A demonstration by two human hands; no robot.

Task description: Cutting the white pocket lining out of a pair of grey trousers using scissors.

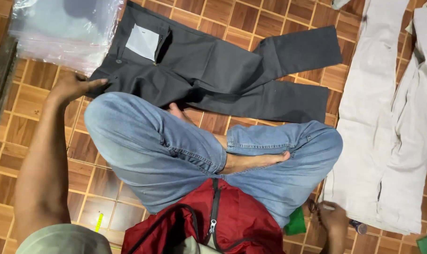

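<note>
I sit cross-legged on a brown tiled floor in blue jeans (176, 150). A pair of dark grey trousers (213, 70) lies spread flat in front of my knees, waistband to the left, with a white tag at the waist. My left hand (75, 86) reaches out and its fingers rest on the waistband edge of the dark trousers. My right hand (331, 216) is down by my right knee, fingers curled around a small dark object that looks like scissors; I cannot make it out well.
A stack of clear plastic bags (63, 28) lies at the upper left. Pale beige trousers (392, 117) lie along the right side. A red bag (223, 221) sits in my lap. A green scrap (296, 223) lies by my right knee.
</note>
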